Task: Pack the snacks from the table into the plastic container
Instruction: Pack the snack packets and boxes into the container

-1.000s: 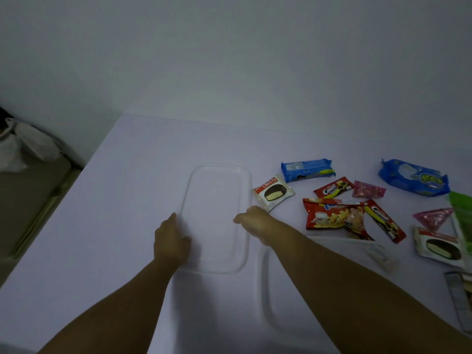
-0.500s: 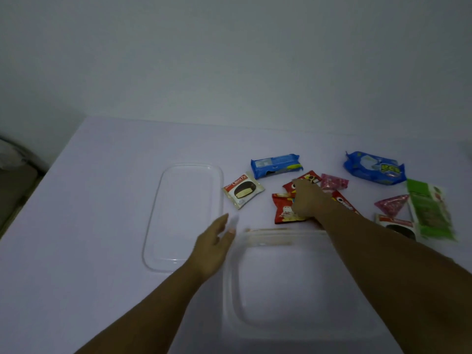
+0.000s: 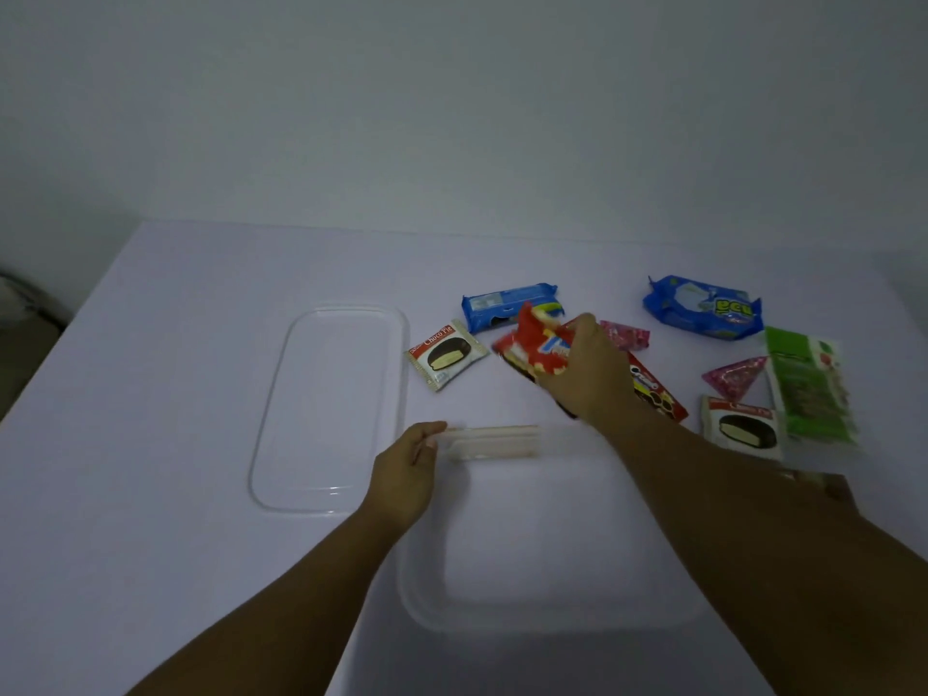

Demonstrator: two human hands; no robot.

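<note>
A clear plastic container (image 3: 552, 615) stands open in front of me on the white table (image 3: 150, 394). My left hand (image 3: 407, 469) grips its far left corner. My right hand (image 3: 590, 374) is closed on a red snack bag (image 3: 532, 346), lifted off the table beyond the container. A Choco Pie (image 3: 447, 353) lies to the left of that bag, a blue biscuit pack (image 3: 502, 303) behind it. To the right lie a red cookie packet (image 3: 658, 394), a pink candy (image 3: 625, 335), a second Choco Pie (image 3: 743, 428), a pink triangle pack (image 3: 735, 376) and a green pack (image 3: 808, 389).
The container's clear lid (image 3: 329, 409) lies flat to the left of the container. A big blue snack bag (image 3: 703, 308) sits at the far right, near the wall. The table's left edge drops to a dim floor.
My right hand has closed on the red snack bag and raised it off the table. My left hand has moved onto the container's far left corner.
</note>
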